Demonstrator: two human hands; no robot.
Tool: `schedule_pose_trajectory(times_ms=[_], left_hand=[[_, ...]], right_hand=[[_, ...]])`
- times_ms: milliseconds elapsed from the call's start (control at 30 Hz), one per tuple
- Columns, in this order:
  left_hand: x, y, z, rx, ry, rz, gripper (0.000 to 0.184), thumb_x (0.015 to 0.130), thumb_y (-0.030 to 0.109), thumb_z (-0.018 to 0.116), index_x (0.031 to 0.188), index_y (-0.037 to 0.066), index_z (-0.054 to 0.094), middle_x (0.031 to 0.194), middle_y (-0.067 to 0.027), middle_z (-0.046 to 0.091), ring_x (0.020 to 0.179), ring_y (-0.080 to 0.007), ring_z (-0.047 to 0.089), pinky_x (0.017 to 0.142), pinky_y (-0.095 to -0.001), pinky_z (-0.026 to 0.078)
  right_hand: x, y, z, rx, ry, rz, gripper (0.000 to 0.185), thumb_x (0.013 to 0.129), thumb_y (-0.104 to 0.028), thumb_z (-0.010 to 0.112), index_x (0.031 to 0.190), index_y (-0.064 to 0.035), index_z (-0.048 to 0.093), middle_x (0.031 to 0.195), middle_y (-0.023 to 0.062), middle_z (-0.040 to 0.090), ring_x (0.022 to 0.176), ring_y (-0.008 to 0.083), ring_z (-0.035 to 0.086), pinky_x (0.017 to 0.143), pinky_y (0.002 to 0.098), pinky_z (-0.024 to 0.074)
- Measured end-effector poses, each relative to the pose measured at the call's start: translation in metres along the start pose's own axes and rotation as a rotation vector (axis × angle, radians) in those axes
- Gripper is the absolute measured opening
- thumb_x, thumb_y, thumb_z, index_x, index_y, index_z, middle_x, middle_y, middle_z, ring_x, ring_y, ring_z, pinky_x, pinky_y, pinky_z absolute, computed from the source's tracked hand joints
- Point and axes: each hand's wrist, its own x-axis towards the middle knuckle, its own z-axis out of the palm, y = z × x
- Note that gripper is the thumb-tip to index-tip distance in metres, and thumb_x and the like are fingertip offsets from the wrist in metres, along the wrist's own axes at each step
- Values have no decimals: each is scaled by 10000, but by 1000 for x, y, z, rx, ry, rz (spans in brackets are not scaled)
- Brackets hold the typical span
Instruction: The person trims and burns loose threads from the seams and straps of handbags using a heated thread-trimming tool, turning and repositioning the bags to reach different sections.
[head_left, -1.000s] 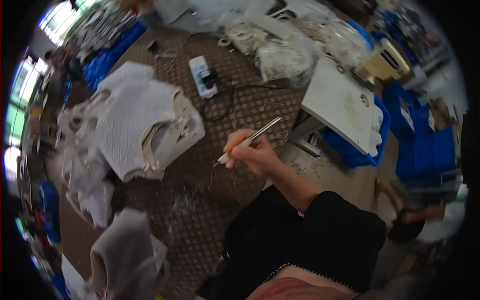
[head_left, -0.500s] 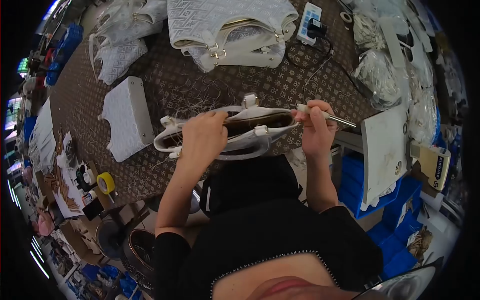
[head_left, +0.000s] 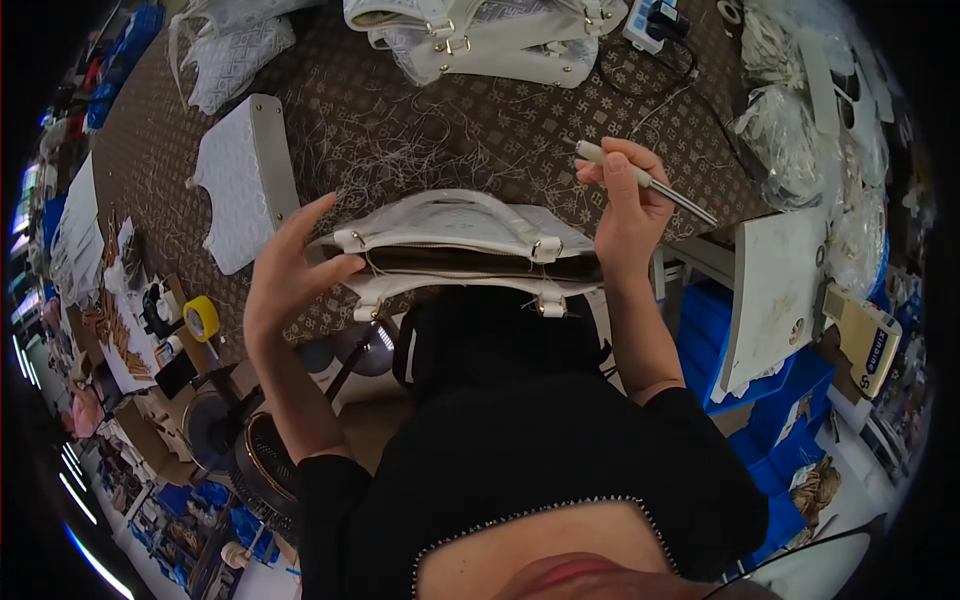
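White handbag (head_left: 465, 232) sits at the patterned tabletop's (head_left: 150, 170) near edge, mouth gaping. Looks light, soft-walled, probably floppy; best hold likely the rim or ends, beside the handle (head_left: 455, 196) tabs. Left hand (head_left: 282, 278) spread open at bag's left end, thumb touching or just beside, can't tell. Right hand (head_left: 637, 205) raised off bag's right end, fingers pinching a pen-like tool (head_left: 688, 206), thin tip leftward.

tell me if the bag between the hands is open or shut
The bag is open: its top edges stand apart and the dark inside shows.
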Motion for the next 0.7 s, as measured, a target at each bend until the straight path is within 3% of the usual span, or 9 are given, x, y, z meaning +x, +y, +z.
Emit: schedule_pose_trajectory(times_ms=[67, 200, 267, 300, 333, 400, 467, 533, 700], left_hand=[[6, -23, 22, -227, -113, -214, 459, 731, 122, 714, 1155, 21, 571, 1124, -137, 603, 869, -132, 585, 760, -257, 461], [3, -28, 32, -267, -8, -163, 361, 763, 80, 672, 1110, 18, 591, 1064, -129, 624, 877, -154, 590, 759, -244, 458], [0, -10, 38, -174, 470, 316, 255, 779, 21, 607, 1033, 17, 618, 964, -118, 642, 881, -181, 598, 756, -266, 469], [-9, 13, 35, -228, 654, 394, 204, 765, 0, 582, 963, 16, 630, 897, -108, 646, 902, -205, 607, 759, -298, 483], [-20, 15, 30, -234, 650, 400, 204, 765, 0, 582, 963, 16, 630, 897, -108, 646, 902, -205, 607, 759, -298, 483], [-42, 16, 22, -92, 646, 834, 188, 757, 27, 582, 939, 20, 629, 906, -123, 647, 905, -231, 615, 768, -308, 492], [-63, 36, 37, -285, 217, 766, 175, 756, 79, 595, 919, 28, 634, 850, -122, 643, 846, -253, 621, 756, -338, 500], [-58, 43, 73, -101, -86, 576, 209, 754, 113, 611, 951, 46, 629, 910, -99, 627, 896, -263, 601, 768, -360, 491], [-29, -28, 162, 681, 68, 540, 306, 755, 127, 552, 1056, 83, 587, 1052, -59, 572, 1002, -237, 503, 827, -343, 413]], right_hand=[[6, 2, 1, -42, -7, -23, 183, 890, -111, 561, 1004, 29, 592, 746, 92, 637, 710, 165, 623, 703, 303, 508], [19, 3, 3, -63, 30, 11, 185, 883, -117, 576, 995, 28, 603, 737, 86, 642, 691, 149, 621, 684, 281, 502], [25, 4, 5, -131, 20, -34, 194, 872, -126, 600, 989, 29, 612, 729, 86, 644, 677, 134, 617, 671, 266, 499], [27, 5, 5, -137, 25, -38, 194, 872, -126, 600, 989, 29, 612, 729, 86, 644, 677, 134, 617, 671, 266, 499], [30, 6, 6, -130, 18, -40, 197, 869, -130, 608, 989, 26, 616, 737, 84, 645, 679, 130, 615, 669, 259, 497], [36, 8, 7, -121, 11, -49, 200, 865, -134, 616, 989, 23, 619, 745, 83, 646, 680, 126, 612, 668, 252, 495], [38, 9, 9, -71, -24, -47, 177, 853, -106, 638, 981, 16, 624, 800, 38, 621, 681, 70, 574, 624, 185, 460], [40, 9, 9, -81, -38, -46, 176, 852, -105, 639, 980, 16, 624, 801, 35, 621, 680, 68, 571, 624, 183, 458], [37, 11, 7, -90, -52, -37, 173, 850, -100, 641, 980, 12, 624, 804, 28, 619, 678, 64, 566, 621, 177, 451]])
